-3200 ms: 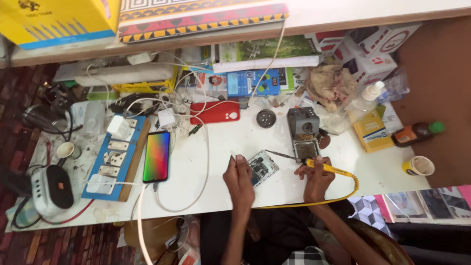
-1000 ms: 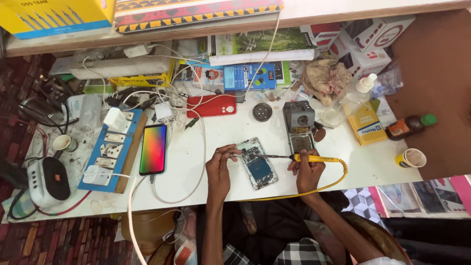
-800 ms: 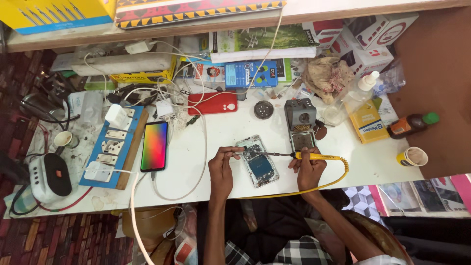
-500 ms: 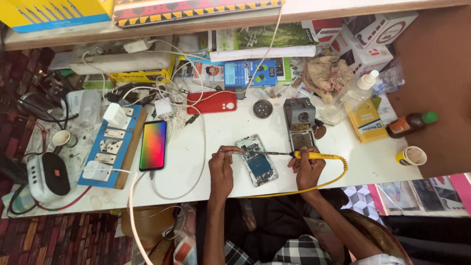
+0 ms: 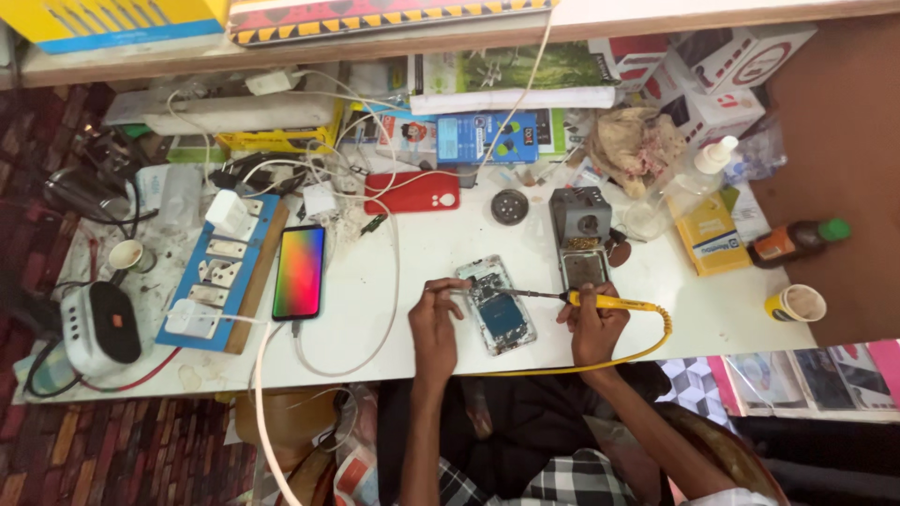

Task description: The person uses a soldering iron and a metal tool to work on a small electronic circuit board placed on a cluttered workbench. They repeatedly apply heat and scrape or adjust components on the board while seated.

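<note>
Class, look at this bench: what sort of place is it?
Probably a phone repair workbench. A yellow-handled soldering iron works over an opened phone with bare circuit board; nearby lie a blue socket board and a lit smartphone.

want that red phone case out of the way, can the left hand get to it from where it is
Probably yes. The left hand rests beside the opened phone, and the red phone case lies farther up the white table, with only a thin white cable crossing the way.

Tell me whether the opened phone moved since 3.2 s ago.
Yes. The opened phone shifted nearer the grey iron stand and turned upright between the left hand and right hand.
</note>
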